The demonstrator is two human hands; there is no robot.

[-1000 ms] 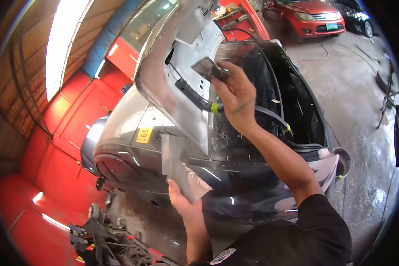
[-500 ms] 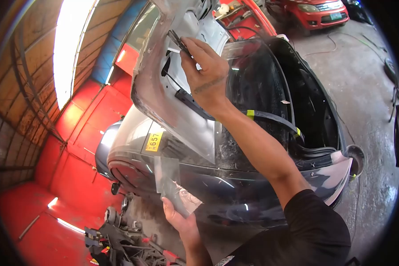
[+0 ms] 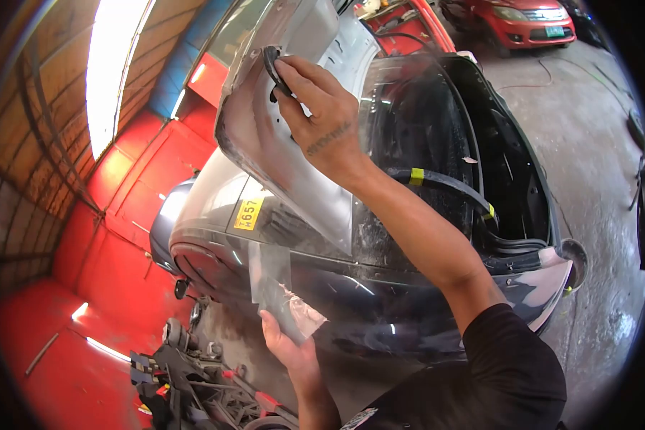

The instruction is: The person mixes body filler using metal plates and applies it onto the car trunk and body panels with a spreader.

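Note:
My right hand [image 3: 326, 125] is raised at the edge of the car's lifted trunk lid [image 3: 269, 154], whose inner side is patchy white and grey. Pinched between its thumb and fingers is a thin black putty spreader [image 3: 274, 72], which looks to be against the lid's edge; their exact contact is hidden. Lower down, my left hand [image 3: 290, 349] grips a translucent putty board [image 3: 271, 269] by its lower end. Pinkish putty [image 3: 304, 315] is smeared over the board's lower right part.
The dark car [image 3: 351, 301] stands below, with its rear window [image 3: 408, 115] under the lid. A yellow sticker [image 3: 248, 213] is on its body. Loose parts [image 3: 186, 380] are piled at lower left. A red car [image 3: 523, 29] is parked at the back right, with hoses on the concrete floor [image 3: 580, 143].
My right hand has shifted slightly left with the spreader, which has turned more upright. The left hand and the putty board are nearly still. The view has moved a little.

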